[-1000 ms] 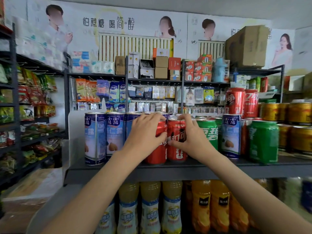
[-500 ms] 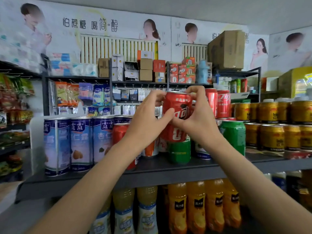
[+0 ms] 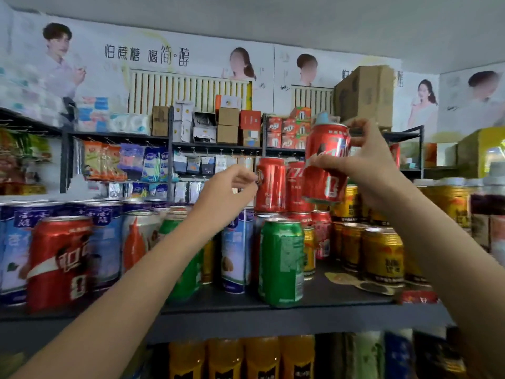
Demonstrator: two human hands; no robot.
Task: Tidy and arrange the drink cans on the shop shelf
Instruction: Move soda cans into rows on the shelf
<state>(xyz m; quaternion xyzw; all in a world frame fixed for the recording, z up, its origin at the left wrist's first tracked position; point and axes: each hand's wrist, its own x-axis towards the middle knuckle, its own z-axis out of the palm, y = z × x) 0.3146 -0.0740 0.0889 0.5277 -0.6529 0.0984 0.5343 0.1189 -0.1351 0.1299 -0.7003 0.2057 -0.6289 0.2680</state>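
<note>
While our right hand (image 3: 374, 170) grips a glossy red can (image 3: 326, 162) with white script, tilted and raised above the gold cans (image 3: 382, 255) on the dark shelf (image 3: 328, 299), our left hand (image 3: 226, 192) hovers beside two stacked red cans (image 3: 270, 184), fingers loosely curled and holding nothing, forearm stretched forward.

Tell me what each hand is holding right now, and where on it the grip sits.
The right hand grips a red can around its side, lifted and tilted. The left hand holds nothing; its fingertips sit at a stacked red can.
</note>
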